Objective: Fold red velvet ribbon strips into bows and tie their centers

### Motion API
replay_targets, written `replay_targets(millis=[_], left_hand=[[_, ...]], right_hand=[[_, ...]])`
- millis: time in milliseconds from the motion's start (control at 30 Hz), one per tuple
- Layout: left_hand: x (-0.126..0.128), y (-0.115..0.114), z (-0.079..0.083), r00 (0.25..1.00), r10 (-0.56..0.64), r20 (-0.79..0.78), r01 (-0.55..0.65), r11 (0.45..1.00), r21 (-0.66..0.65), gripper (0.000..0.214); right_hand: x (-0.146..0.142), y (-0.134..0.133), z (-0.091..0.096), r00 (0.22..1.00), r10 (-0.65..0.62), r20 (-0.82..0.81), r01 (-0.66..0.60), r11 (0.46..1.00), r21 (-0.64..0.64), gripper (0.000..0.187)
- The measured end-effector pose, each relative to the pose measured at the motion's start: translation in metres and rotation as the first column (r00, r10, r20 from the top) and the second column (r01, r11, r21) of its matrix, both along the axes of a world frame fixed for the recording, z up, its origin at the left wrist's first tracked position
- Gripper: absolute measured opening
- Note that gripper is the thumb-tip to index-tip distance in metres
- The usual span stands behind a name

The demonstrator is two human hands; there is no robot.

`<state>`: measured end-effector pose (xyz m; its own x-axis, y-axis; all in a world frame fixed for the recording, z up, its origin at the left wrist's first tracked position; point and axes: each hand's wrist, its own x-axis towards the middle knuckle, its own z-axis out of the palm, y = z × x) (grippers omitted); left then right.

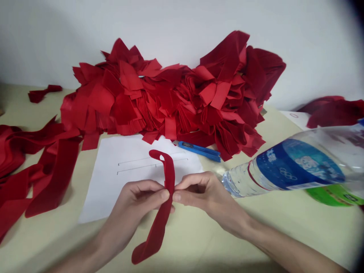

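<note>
My left hand (133, 204) and my right hand (201, 199) pinch a narrow strip of red felt-like fabric (167, 182) between their fingertips. Its top end curls over into a small loop, and its lower end hangs down past my fingers. Beneath my hands lies a white sheet of paper (113, 178) with thin drawn lines. A blue utility knife (199, 151) rests at the paper's far edge. Just beyond my right hand, a clear plastic water bottle (284, 170) with a blue label lies tilted on its side.
A large heap of cut red fabric pieces (159, 98) fills the back of the pale table (284, 235). Long red strips (48, 167) lie at the left. More red cloth (332, 112) and a paper (292, 117) sit at the right, with a green object (332, 195) under the bottle.
</note>
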<state>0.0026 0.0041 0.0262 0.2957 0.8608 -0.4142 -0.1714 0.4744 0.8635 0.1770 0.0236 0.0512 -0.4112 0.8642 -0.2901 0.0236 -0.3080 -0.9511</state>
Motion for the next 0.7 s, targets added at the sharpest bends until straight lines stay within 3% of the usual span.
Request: replay_targets(millis=[167,367,700], left_hand=[[0.002,0.001,0.001,0.996,-0.009,-0.09,0.01,1.0,0.016,0.015],[0.002,0.001,0.004,0.984,0.0,-0.18,0.018,0.995,0.094,0.016],[0.003,-0.001,-0.001,0.999,0.0,-0.051,-0.001,1.0,-0.01,0.015]], right_hand=[[-0.001,-0.001,0.002,0.996,-0.039,0.083,0.039,0.999,0.005,0.012],[0.002,0.0,-0.005,1.0,0.019,0.009,-0.018,0.999,-0.039,0.012],[0.003,0.004,-0.009,0.999,0.032,0.02,-0.03,0.996,-0.084,0.014]])
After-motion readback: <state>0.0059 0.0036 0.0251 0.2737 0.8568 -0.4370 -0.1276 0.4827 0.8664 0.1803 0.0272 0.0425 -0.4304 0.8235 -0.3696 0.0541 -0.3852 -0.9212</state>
